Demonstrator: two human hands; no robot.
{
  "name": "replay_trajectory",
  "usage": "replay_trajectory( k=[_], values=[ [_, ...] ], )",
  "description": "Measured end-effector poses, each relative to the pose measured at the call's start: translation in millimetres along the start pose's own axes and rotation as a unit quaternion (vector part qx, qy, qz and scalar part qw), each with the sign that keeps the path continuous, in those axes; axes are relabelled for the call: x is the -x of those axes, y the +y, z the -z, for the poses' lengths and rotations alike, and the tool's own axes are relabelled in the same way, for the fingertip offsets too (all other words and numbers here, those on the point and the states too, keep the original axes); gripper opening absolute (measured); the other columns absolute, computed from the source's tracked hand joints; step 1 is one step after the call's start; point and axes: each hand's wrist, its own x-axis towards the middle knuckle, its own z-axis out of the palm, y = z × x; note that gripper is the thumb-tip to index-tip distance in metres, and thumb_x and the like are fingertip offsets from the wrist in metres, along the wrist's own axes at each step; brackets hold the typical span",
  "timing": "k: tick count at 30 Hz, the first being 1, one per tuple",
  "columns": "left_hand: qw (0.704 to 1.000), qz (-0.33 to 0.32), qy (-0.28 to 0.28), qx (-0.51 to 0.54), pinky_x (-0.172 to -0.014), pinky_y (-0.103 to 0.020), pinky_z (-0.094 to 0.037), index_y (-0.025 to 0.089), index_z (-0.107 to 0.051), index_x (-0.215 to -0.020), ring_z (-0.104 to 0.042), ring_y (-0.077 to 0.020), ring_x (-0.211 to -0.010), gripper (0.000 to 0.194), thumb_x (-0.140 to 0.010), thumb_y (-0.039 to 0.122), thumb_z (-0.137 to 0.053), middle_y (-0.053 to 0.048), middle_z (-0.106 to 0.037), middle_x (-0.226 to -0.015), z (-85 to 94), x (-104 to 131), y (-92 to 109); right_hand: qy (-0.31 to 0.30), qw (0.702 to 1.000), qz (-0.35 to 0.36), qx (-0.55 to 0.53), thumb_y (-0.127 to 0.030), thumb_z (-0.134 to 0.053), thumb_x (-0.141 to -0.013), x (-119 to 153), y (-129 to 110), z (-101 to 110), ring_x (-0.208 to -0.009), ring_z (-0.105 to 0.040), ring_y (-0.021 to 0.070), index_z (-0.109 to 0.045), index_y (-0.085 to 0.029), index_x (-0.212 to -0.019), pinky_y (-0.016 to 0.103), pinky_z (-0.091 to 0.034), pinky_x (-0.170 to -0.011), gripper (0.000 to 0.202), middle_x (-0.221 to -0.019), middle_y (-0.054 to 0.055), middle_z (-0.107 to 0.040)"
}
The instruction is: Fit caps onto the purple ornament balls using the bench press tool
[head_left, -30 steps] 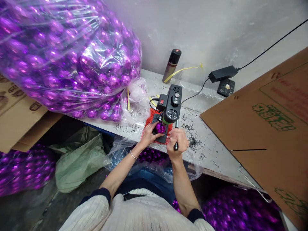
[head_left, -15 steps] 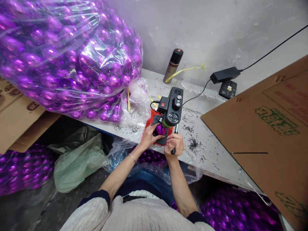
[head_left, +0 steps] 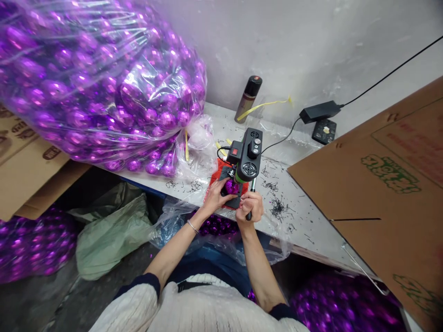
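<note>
A shiny purple ball (head_left: 231, 186) sits under the head of a small black bench press (head_left: 249, 154), a machine with a red switch and a green ring. My left hand (head_left: 216, 197) grips the ball between thumb and fingers, against the machine's dark base (head_left: 234, 202). On the right, my right hand (head_left: 251, 206) is closed around the black-ended lever (head_left: 253, 185) of the press. The base rests on a red cloth or sheet (head_left: 215, 177). Below the table edge, more purple balls (head_left: 218, 225) lie in an open clear bag near my lap.
A big clear bag of purple balls (head_left: 138, 92) fills the left of the table. Behind stand a spray can (head_left: 248, 99) and a power adapter (head_left: 320, 112). Small black wire bits (head_left: 278, 207) litter the tabletop. A cardboard box (head_left: 374, 184) borders the right side.
The view has shifted slightly. Both hands keep their places on the ball and the lever, with no clear movement of either.
</note>
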Motion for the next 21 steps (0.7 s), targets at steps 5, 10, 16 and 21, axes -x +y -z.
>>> replay_trajectory(
  k=[5, 10, 16, 21],
  values=[
    [1.0, -0.006, 0.003, -0.005, -0.105, -0.049, -0.048, 0.018, -0.055, -0.134, -0.065, -0.0288, -0.116, 0.062, -0.08, 0.04, -0.078, -0.013, -0.069, -0.123, -0.7, 0.4, -3.1, 0.005, 0.999, 0.039, 0.016, -0.02, -0.037, -0.097, 4.3, 5.5, -4.9, -0.066, -0.056, 0.0124, -0.046, -0.023, -0.076, 0.03, -0.047, -0.065, 0.023, -0.073, 0.0, -0.056],
    [1.0, 0.001, 0.009, -0.006, -0.104, -0.049, -0.049, 0.018, -0.057, -0.133, -0.065, -0.0287, -0.114, 0.061, -0.079, 0.039, -0.079, -0.013, -0.07, -0.12, -3.1, -2.5, -4.4, 0.007, 0.999, 0.039, 0.004, -0.016, -0.039, -0.095, -6.8, -2.0, -3.6, -0.063, -0.055, 0.0123, -0.046, -0.022, -0.072, 0.028, -0.045, -0.06, 0.025, -0.071, 0.0, -0.056],
    [0.999, -0.009, 0.043, -0.016, -0.101, -0.049, -0.051, 0.02, -0.054, -0.136, -0.065, -0.0297, -0.117, 0.067, -0.078, 0.043, -0.08, -0.014, -0.067, -0.124, 5.2, 10.6, 6.1, -0.022, 0.998, -0.065, -0.012, -0.018, -0.043, -0.095, -48.9, -28.2, 11.0, -0.066, -0.057, 0.0138, -0.052, -0.021, -0.071, 0.03, -0.045, -0.066, 0.026, -0.069, 0.0, -0.058],
    [0.987, -0.125, -0.038, -0.089, -0.099, -0.049, -0.054, 0.02, -0.054, -0.137, -0.066, -0.0323, -0.115, 0.08, -0.071, 0.057, -0.08, -0.016, -0.067, -0.124, 15.1, 85.0, 14.3, -0.035, 0.998, -0.049, -0.025, -0.016, -0.043, -0.095, -47.1, -28.9, 12.6, -0.068, -0.057, 0.0132, -0.053, -0.021, -0.074, 0.029, -0.044, -0.067, 0.024, -0.071, 0.0, -0.058]
  ],
)
